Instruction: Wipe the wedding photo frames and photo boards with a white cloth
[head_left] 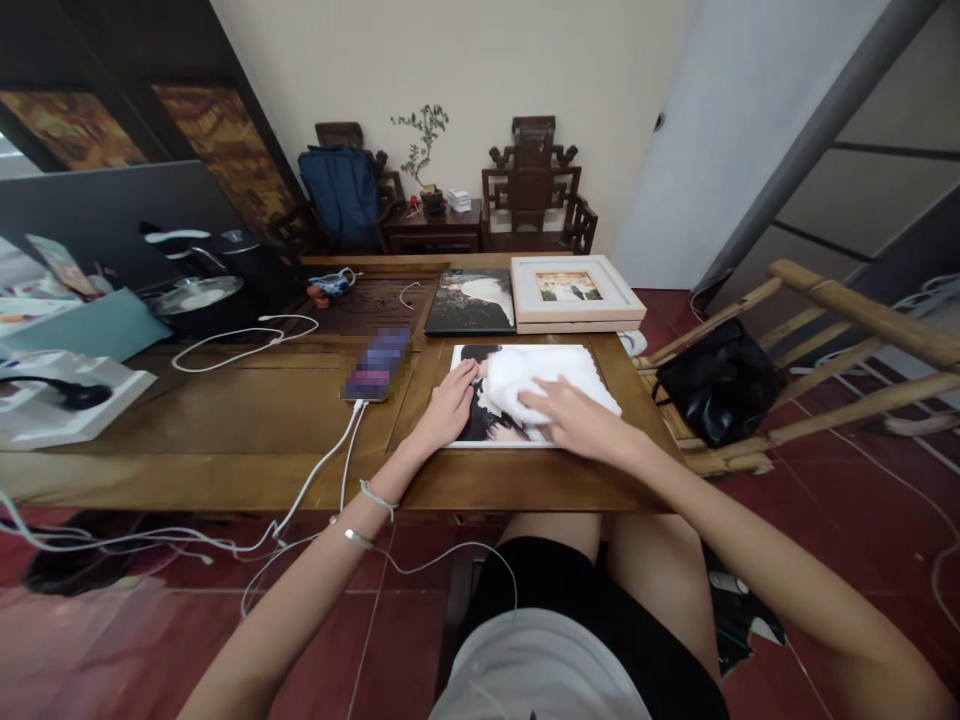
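A photo panel [469,428] with a white edge lies flat on the wooden table in front of me. My left hand [450,405] rests on its left side, fingers stretched out over the picture. Bunched under my right hand [574,415] is a white cloth [517,380], which I grip against the panel's surface. The cloth hides much of the panel's middle and right. Just behind it are a dark photo panel [472,300] and a light wooden picture frame [577,290] with a small photo inside, on top of what looks like another frame.
Left of the panel, a phone [377,365] lies on the table [247,430] with white cables trailing over the front edge. Farther left stand a pot [199,300] and a white power strip [75,400]. A bamboo rack [862,315] with a black bag [720,380] is at right.
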